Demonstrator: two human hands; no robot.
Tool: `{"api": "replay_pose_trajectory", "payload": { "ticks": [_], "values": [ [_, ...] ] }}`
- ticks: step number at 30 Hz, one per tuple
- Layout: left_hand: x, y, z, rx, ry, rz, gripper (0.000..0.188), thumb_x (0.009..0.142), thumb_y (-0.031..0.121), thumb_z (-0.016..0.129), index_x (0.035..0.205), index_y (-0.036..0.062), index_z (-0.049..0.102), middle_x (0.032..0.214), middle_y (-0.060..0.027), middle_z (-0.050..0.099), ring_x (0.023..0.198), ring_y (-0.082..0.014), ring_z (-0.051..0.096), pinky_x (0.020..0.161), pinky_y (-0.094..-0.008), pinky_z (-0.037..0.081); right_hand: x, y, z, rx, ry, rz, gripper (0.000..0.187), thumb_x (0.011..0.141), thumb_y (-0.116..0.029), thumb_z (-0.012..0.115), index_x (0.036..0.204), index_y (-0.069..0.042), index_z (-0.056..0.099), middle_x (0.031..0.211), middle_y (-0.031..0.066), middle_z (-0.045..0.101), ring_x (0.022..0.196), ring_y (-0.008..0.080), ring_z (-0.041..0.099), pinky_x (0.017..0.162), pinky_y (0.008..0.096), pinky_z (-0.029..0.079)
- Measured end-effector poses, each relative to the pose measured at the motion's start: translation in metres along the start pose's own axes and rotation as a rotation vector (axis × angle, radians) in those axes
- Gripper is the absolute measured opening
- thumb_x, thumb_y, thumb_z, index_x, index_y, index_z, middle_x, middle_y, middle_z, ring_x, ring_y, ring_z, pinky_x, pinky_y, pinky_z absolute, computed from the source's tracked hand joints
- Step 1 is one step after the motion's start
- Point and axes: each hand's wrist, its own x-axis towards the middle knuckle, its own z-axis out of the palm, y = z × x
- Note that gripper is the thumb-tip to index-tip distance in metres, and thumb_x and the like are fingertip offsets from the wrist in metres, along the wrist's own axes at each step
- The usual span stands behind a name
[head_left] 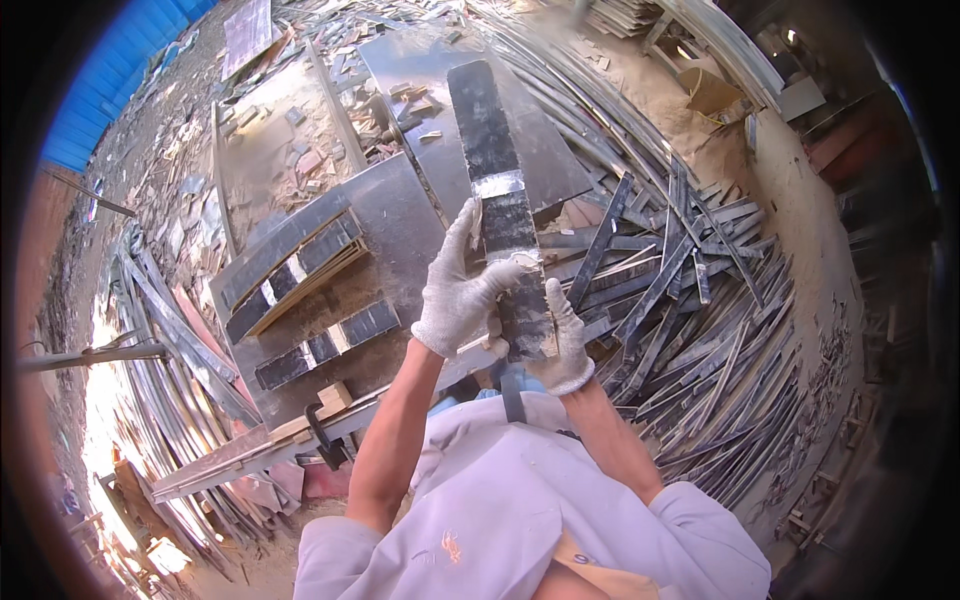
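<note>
A long black-faced wooden board strip (487, 125) with pale silvery bands stands up in front of me, its far end pointing away. My left hand (455, 290), in a whitish work glove, is closed on its left edge, with the thumb lying across the face. Gripping the near end from the right is my right hand (563, 350), gloved the same way, its thumb along the edge. To the left, a stack of similar strips (300, 272) lies on the dark worktable (390, 215). A single banded strip (325, 347) rests nearer me.
A clamp (325, 440) and a small wood block (334, 397) sit at the table's near edge. Piles of long dark strips lie at right (690, 300) and left (165, 330). Offcuts (300, 155) litter the far boards and ground. A yellowish bucket (712, 95) stands far right.
</note>
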Motion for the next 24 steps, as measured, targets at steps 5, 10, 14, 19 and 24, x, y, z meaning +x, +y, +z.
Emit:
{"api": "replay_pose_trajectory", "payload": {
  "ticks": [5,10,14,19,24],
  "values": [
    [0.000,-0.005,0.005,-0.104,0.090,0.001,0.082,0.089,0.000,0.079,0.160,-0.0028,0.039,0.142,-0.0157,0.066,0.116,-0.0183,0.069,0.097,-0.0325,0.059,0.004,0.005,0.003,-0.028,0.018,-0.030,0.058,0.109,-0.055,0.049,0.137,-0.005,0.058,0.106,0.0152,0.073,0.087,0.0254,0.073,0.072,0.0398,0.061],
    [0.007,-0.010,0.014,-0.057,0.179,-0.014,0.059,0.096,0.001,0.073,0.152,-0.0026,0.052,0.131,-0.0131,0.072,0.116,-0.0149,0.067,0.098,-0.0294,0.055,0.006,0.004,0.009,0.001,0.137,-0.052,0.055,0.110,-0.052,0.049,0.141,-0.007,0.057,0.113,0.0126,0.072,0.085,0.0253,0.074,0.068,0.0399,0.062],
    [0.015,-0.026,0.017,-0.009,0.248,0.034,0.042,0.103,0.006,0.067,0.144,-0.0010,0.061,0.127,-0.0102,0.073,0.110,-0.0108,0.066,0.097,-0.0269,0.053,0.002,0.008,-0.010,-0.033,-0.029,-0.040,0.054,0.110,-0.051,0.049,0.141,-0.007,0.057,0.113,0.0112,0.073,0.089,0.0246,0.074,0.070,0.0401,0.063],
    [0.005,-0.009,0.022,0.272,0.163,-0.010,0.066,0.092,0.020,0.081,0.149,-0.0016,0.055,0.122,-0.0148,0.075,0.110,-0.0209,0.070,0.100,-0.0337,0.054,0.001,0.015,0.001,0.013,0.178,-0.129,0.053,0.111,-0.049,0.048,0.144,-0.008,0.056,0.118,0.0107,0.072,0.095,0.0252,0.074,0.077,0.0416,0.064],
    [0.010,0.013,0.022,0.341,0.109,-0.085,0.077,0.082,0.025,0.088,0.146,-0.0006,0.055,0.118,-0.0198,0.076,0.108,-0.0230,0.073,0.099,-0.0373,0.055,-0.002,0.009,0.024,-0.009,0.301,-0.140,0.054,0.111,-0.050,0.047,0.144,-0.008,0.056,0.124,0.0109,0.071,0.102,0.0247,0.073,0.083,0.0421,0.064]
  ]
}}
